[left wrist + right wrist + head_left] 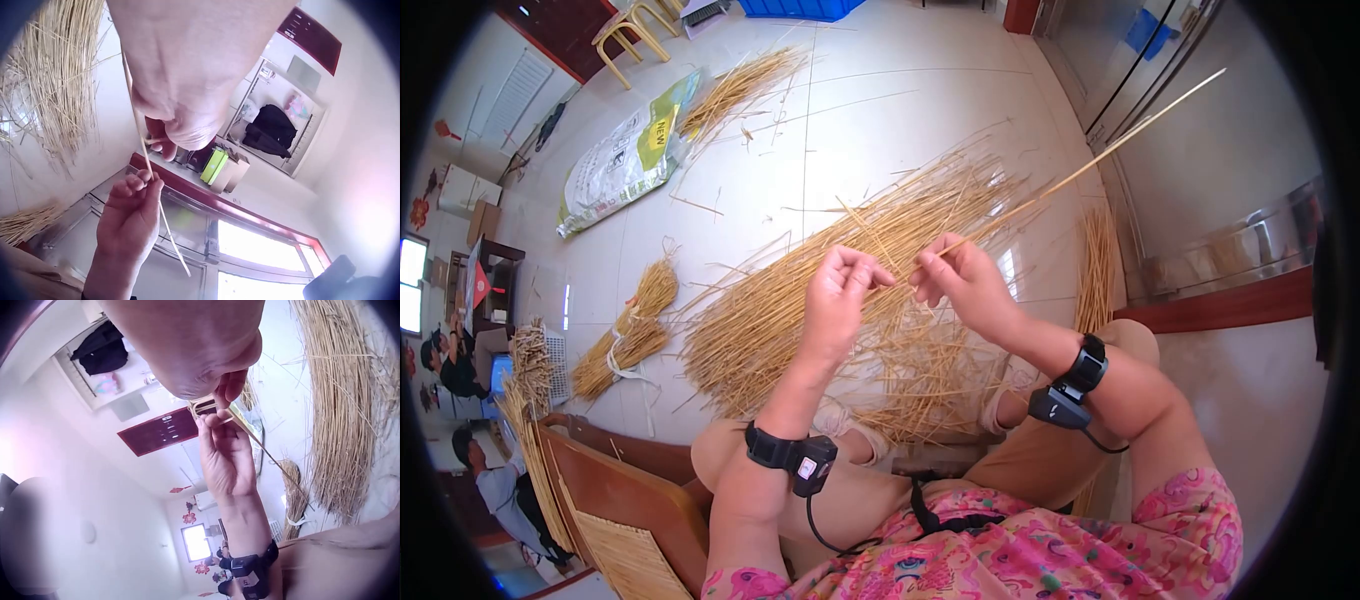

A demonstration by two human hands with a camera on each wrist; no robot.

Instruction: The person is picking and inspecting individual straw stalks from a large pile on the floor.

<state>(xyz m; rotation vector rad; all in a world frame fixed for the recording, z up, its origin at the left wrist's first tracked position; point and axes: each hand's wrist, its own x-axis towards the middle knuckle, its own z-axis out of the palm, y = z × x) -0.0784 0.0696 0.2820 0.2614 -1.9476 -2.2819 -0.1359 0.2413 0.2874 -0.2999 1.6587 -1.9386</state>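
Observation:
In the head view both hands are raised over a pile of straw [780, 320], fingertips close together. My right hand [973, 288] pinches a long straw stem [1125, 140] between thumb and fingers; its free length slants up to the right. The left hand [837, 300] has its fingers curled inward and faces the right one. From the left wrist, the thin stem [173, 239] runs past the fingertips of both hands. The right wrist view has the left thumb and fingers pinching a small folded piece of straw [194, 408], partly hidden by the right hand.
A tied straw bundle [640, 315] lies left of the pile, with a printed sack [622, 165] of straw behind it. More straw [1097, 265] lies by the metal door at right. A wooden chair [615, 480] stands at lower left; two people sit beyond.

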